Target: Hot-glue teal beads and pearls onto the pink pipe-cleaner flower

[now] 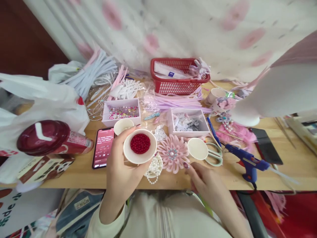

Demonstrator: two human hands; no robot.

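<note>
My left hand [121, 168] is closed around a small white dish of red beads [140, 145], held up above the table's front edge. My right hand [203, 180] rests on the wooden table [292, 165], fingers pinched near the edge of a pink pipe-cleaner flower [172, 153] with pearls at its centre. What, if anything, the fingertips pinch is too small to make out. A string of white pearls [154, 168] lies in a dish just under the held dish.
A phone [103, 147] lies left of my hand beside a red cup [53, 138]. Two empty white dishes [197, 148], green scissors [215, 154], a blue glue gun [249, 162], two white boxes of trinkets [188, 122] and a red basket [179, 76] fill the table.
</note>
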